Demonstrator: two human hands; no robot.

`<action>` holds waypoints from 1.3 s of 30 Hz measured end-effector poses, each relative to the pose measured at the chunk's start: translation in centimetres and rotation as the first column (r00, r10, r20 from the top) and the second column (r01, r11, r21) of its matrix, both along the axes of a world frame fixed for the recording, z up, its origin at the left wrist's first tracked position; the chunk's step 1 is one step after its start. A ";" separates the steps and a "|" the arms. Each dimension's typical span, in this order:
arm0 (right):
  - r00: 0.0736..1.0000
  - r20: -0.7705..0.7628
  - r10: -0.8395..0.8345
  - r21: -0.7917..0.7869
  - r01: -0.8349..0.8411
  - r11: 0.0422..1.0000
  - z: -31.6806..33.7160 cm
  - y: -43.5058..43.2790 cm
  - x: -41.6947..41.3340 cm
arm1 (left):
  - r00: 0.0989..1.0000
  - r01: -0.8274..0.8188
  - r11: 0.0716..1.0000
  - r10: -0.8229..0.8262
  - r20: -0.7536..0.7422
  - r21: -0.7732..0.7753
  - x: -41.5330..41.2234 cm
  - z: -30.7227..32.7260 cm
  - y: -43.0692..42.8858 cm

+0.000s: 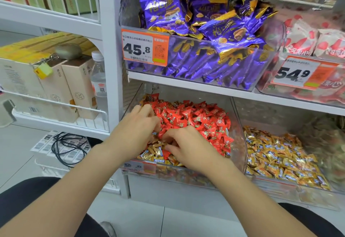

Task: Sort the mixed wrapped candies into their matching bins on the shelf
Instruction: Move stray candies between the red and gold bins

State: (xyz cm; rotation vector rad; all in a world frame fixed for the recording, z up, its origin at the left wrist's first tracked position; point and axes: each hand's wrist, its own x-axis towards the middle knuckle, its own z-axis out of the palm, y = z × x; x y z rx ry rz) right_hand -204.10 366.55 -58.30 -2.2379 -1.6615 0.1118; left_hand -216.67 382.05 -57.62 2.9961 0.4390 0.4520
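Both hands are down in the clear plastic shelf bin [241,149]. The left hand [141,124] lies with bent fingers on the heap of small red foil-wrapped candies [196,121]. The right hand [188,149], just beside it, curls its fingers into a patch of stray gold-and-blue wrapped candies [151,153] at the near front of the bin, under and between the two hands. Whether either hand has a candy pinched I cannot tell, because the fingertips are buried. The matching heap of gold-wrapped candies [276,154] lies in the next bin, well to the right of the right hand. The pieces look light, small and slick, with crinkly wrapper ends. They would likely slip from a loose scoop, so pinching each by its body or a wrapper end, a few at a time, seems safest.
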 end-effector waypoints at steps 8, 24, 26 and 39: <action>0.996 0.072 -0.044 -0.118 0.052 0.992 0.5 -0.3 -0.5 | 0.961 -0.068 0.995 0.044 -0.273 -0.077 -0.9 0.1 -0.6; 0.990 -0.128 -0.054 -0.017 0.053 0.998 2.0 -1.7 -0.3 | 0.936 0.150 0.969 -0.203 -0.286 -0.197 0.4 -0.6 -0.2; 0.996 -0.050 -0.068 -0.097 0.063 0.993 1.2 -1.5 -0.4 | 0.952 0.139 0.968 -0.190 -0.241 -0.211 0.5 -0.7 -0.3; 0.973 -0.043 -0.225 -0.121 0.219 0.968 1.5 -1.6 -0.2 | 1.000 0.000 0.905 -0.002 -0.005 -0.426 -0.6 0.8 -0.2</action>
